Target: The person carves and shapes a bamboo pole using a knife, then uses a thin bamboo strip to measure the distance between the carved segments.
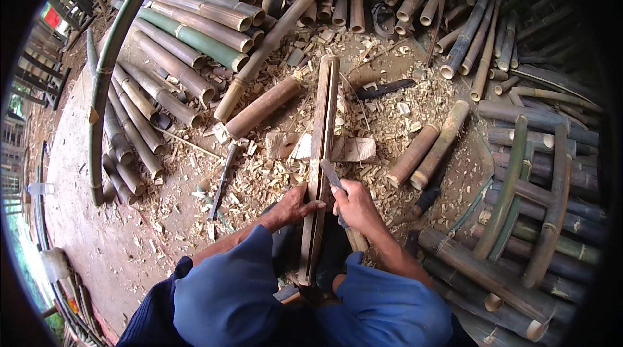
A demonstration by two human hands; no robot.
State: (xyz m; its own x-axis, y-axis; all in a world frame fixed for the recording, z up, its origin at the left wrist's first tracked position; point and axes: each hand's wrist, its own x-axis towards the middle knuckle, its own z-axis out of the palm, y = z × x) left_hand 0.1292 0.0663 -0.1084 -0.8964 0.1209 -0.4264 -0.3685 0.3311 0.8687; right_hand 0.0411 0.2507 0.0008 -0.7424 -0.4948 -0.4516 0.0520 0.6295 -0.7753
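Observation:
A bamboo length (322, 103) with a long lengthwise slot stands out between my knees, pointing away from me. My left hand (289, 209) is closed round its left side, thumb laid across the top. In my right hand (357, 207) is a knife (331, 175); its dull blade rises beside the slot, and the pale wooden handle (356, 239) shows below the fist. Whether the blade touches the bamboo I cannot tell. Under the bamboo's middle lies a pale wooden block (355, 149). The bamboo's near end is low between my legs.
Wood chips (383, 120) cover the ground. A dark blade (384, 89) lies beyond the block, and another knife (223, 181) lies to the left. Loose bamboo pieces (266, 107) are nearby. Bamboo stacks (195, 35) stand at the far left, with more piled along the right (538, 217).

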